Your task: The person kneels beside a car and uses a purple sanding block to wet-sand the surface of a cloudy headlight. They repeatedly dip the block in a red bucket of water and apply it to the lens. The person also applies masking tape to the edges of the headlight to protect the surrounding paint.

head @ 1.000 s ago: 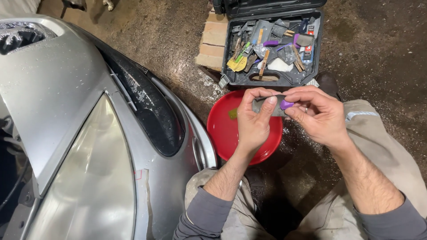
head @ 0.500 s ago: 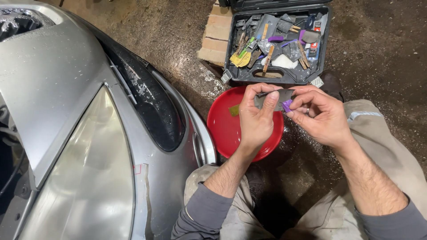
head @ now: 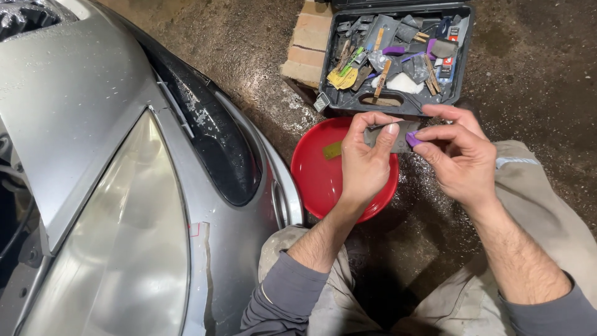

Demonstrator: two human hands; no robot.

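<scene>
Broadly, a silver car front (head: pixel 81 112) fills the view left of the red basin (head: pixel 323 180), its clear headlamp lens (head: pixel 118 249) lowest and a dark wet grille opening (head: pixel 211 149) nearest the basin. Beyond the basin lies an open dark tool case (head: pixel 398 102), crowded with grey sheets, purple pieces, a yellow pad and wooden-handled tools; a stack of tan blocks (head: pixel 308 43) stands just left of the case. Rough, dark, damp ground (head: pixel 535 93) surrounds all. Over the basin's far rim, the left hand (head: pixel 364 165) pinches a small grey sheet (head: pixel 398 138) between thumb and fingers; the right hand (head: pixel 460 155), just right of the basin, closes thumb and forefinger on a small purple block (head: pixel 412 138) touching that sheet. A yellow-green strip (head: pixel 332 150) lies inside the basin.
</scene>
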